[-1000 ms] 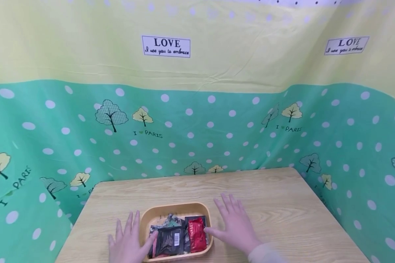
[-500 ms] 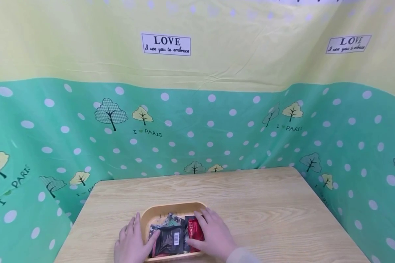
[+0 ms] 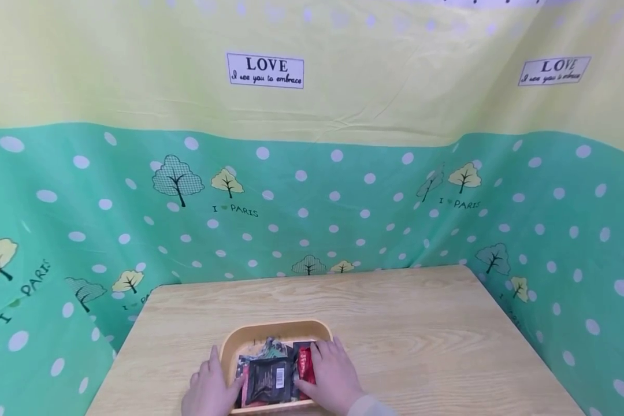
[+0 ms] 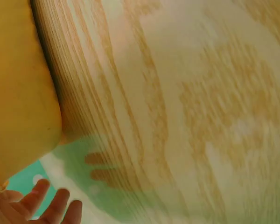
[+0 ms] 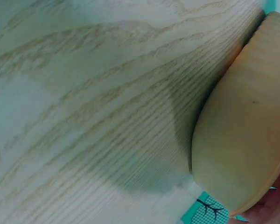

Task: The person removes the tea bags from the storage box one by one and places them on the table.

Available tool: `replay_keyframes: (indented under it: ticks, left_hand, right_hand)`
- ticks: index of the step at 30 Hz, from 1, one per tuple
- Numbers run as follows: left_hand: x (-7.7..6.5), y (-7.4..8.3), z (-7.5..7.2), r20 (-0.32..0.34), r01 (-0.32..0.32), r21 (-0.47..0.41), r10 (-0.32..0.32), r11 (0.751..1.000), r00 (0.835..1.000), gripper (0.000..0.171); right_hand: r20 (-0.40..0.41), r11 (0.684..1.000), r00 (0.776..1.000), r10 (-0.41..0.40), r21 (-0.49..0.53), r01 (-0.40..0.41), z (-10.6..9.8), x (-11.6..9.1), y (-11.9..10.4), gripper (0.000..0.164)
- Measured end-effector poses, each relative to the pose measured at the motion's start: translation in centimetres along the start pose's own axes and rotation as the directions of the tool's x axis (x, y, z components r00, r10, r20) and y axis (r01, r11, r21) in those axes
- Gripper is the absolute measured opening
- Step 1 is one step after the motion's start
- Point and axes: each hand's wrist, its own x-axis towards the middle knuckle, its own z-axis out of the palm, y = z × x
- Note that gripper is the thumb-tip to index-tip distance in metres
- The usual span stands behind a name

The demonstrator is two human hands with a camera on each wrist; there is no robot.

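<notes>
Currently, a tan, rounded-rectangular tray (image 3: 286, 330) is positioned on a pale wood-grained table (image 3: 411, 329), low in the head view and slightly left of its middle. Its long axis appears to be laid from left to right, although depth is foreshortened. At the tray's right end, a glossy red packet (image 3: 305, 364) is placed with its long axis pointed away from the person. To its left, a flat black packet (image 3: 264, 381) is laid with a white barcode label (image 3: 280, 378) turned upward.

The right hand (image 3: 335, 375) is extended over the tray's right rim, and its fingers and thumb are bent about the red packet; whether the packet is gripped cannot be told. The left hand (image 3: 208, 388) is held at the left rim with its fingers relaxed and released, the thumb being directed inward over the rim.

By the left wrist view, the smooth outer wall of the tray and the spread fingertips (image 4: 58, 200) beyond its corner are exposed. By the right wrist view, the opposite outer wall is shown, with part of the right hand at the rim. The packets are displayed by the head view alone
</notes>
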Motion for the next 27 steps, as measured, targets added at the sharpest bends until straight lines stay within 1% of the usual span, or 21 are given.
replay_keyframes:
  ticks: [3,7,11,14,18,23,27]
  left_hand:
    - [0.0,-0.2,0.2,0.003,0.015,-0.039,-0.015,0.999,1.000,0.083]
    - [0.1,-0.3,0.2,0.029,0.043,-0.074,-0.041,0.996,0.999,0.065]
    - [0.4,-0.2,0.2,0.098,0.078,-0.089,-0.069,0.993,0.993,0.052]
    - [0.5,-0.2,0.1,0.136,0.099,-0.085,-0.087,0.991,0.987,0.047]
    - [0.4,0.1,0.0,0.150,0.125,-0.078,-0.112,0.989,0.982,0.046]
    - [0.2,0.4,-0.5,0.170,0.157,-0.075,-0.143,0.985,0.975,0.036]
    - [0.2,0.8,-0.6,0.156,0.155,-0.095,-0.139,0.983,0.978,0.032]
  right_hand:
    - [0.009,1.000,1.000,0.008,0.006,-0.008,0.1,0.0,-0.1,0.077]
    - [0.061,1.000,0.998,0.024,0.012,-0.025,0.2,0.1,-0.1,0.076]
    - [0.085,1.000,0.996,0.025,-0.012,-0.025,0.3,0.1,-0.1,0.076]
    - [0.100,1.000,0.995,0.028,-0.013,-0.027,0.3,0.2,-0.1,0.076]
    - [0.109,0.999,0.993,0.033,0.003,-0.034,0.3,0.2,-0.1,0.076]
    - [0.074,1.000,0.997,0.013,0.024,-0.015,0.7,0.2,0.1,0.074]
    - [0.033,0.997,0.999,0.015,0.071,-0.017,1.0,0.1,0.2,0.073]
